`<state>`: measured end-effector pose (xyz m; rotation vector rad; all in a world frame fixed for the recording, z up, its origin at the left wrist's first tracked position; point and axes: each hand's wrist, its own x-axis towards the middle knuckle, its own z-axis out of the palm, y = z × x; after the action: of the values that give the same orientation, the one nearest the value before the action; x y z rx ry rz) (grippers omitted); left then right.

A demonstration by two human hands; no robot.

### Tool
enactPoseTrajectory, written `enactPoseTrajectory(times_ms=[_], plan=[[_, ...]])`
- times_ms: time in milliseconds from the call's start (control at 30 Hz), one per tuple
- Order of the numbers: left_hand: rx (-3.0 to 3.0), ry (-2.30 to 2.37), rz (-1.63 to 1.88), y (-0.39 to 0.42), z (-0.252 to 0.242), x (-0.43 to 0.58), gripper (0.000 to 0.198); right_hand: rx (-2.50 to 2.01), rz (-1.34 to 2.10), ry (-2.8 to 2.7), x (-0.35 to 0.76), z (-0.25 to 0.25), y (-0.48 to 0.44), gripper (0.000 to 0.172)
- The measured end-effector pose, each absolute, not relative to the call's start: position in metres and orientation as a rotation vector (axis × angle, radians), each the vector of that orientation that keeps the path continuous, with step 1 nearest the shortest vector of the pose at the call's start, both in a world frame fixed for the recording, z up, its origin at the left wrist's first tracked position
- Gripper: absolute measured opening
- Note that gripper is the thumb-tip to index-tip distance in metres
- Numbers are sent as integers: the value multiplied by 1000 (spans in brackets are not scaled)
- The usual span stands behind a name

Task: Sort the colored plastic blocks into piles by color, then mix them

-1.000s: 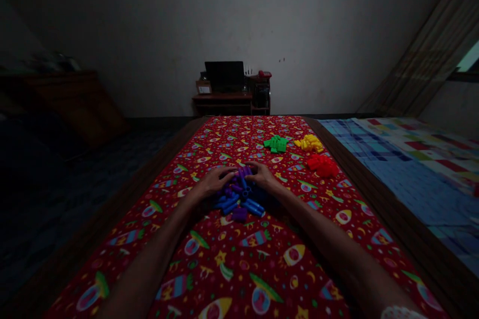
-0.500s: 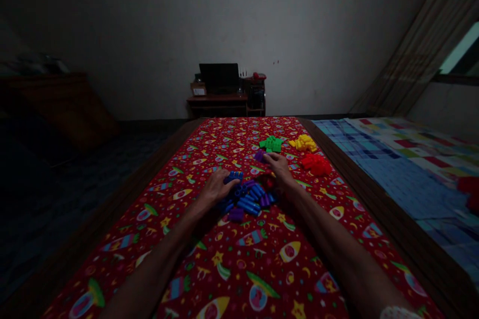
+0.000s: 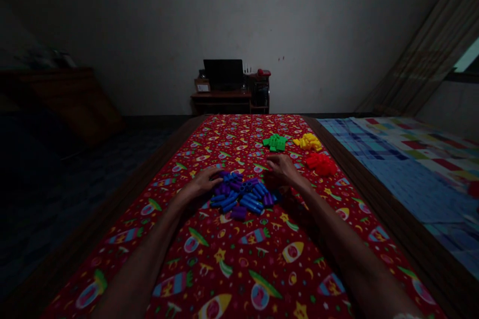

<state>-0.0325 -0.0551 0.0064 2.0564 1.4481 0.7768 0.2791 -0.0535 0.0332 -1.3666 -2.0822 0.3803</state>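
Note:
A mixed pile of blue and purple building blocks (image 3: 251, 204) with rounded, tube-like parts lies on the patterned red cloth (image 3: 258, 244). At the pile's left edge is my left hand (image 3: 204, 181), its fingers stretched out and its thumb apart, touching or nearly touching the blocks there. My right hand (image 3: 283, 169) hovers over the pile's upper right side with fingers curled downward. Whatever those fingers enclose, if anything, is hidden in shadow. Beyond it sits a heap of green blocks (image 3: 276, 142).
Yellow blocks (image 3: 309, 141) and red blocks (image 3: 322, 164) form separate heaps at the right edge of the cloth. A bed with a checked cover (image 3: 377, 164) adjoins on the right. Against the far wall stands a desk (image 3: 220, 94) with a dark monitor (image 3: 223, 74).
The blue block no longer shows in my left hand, which has shifted left. My right hand has drawn back and curled; the purple block at its fingertips is out of sight. The view has shifted slightly.

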Motion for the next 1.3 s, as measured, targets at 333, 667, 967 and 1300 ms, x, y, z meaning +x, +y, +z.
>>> enactPoseTrajectory(times_ms=[333,667,967,1300], plan=[[1921,1539,896,-53,5,-30,38,-1158,634,-2233,225,15,-72,37],[1874,1577,1014,-59,23,-21,35,-1122,774,-2292,232,26,-75,24],[1851,1407,1232,-85,41,33,41,-1003,981,-1977,216,27,-71,29],[2115,1450,783,-61,12,9,43,-1646,525,-1738,314,32,-41,30]])
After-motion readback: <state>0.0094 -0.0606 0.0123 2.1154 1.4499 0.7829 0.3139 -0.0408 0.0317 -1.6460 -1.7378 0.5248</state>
